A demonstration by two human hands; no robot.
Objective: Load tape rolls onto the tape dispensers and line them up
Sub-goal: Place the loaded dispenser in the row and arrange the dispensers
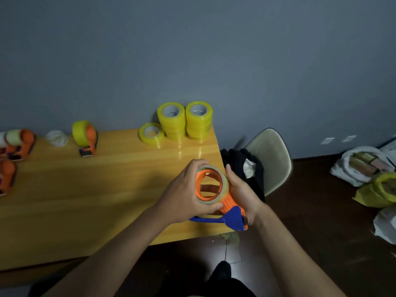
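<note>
Both hands near table's (107,200) right edge: left hand (184,194) curls fingers round tape roll (222,185) on orange dispenser (230,203); right hand (242,194) grips dispenser body, fingertips hidden. Far: stacked yellow rolls (185,121). Left-edge dispensers (19,144) cut off. No legible writing.

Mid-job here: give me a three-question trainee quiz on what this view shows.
1. True or false: the left hand grips the tape roll seated on the orange dispenser.
2. Spare yellow rolls at the table's far edge stand as: A) two stacks and a single roll; B) one stack; C) four single rolls.
3. What does the right hand hold?

Key: 1 true; 2 A; 3 the dispenser's body.
</note>
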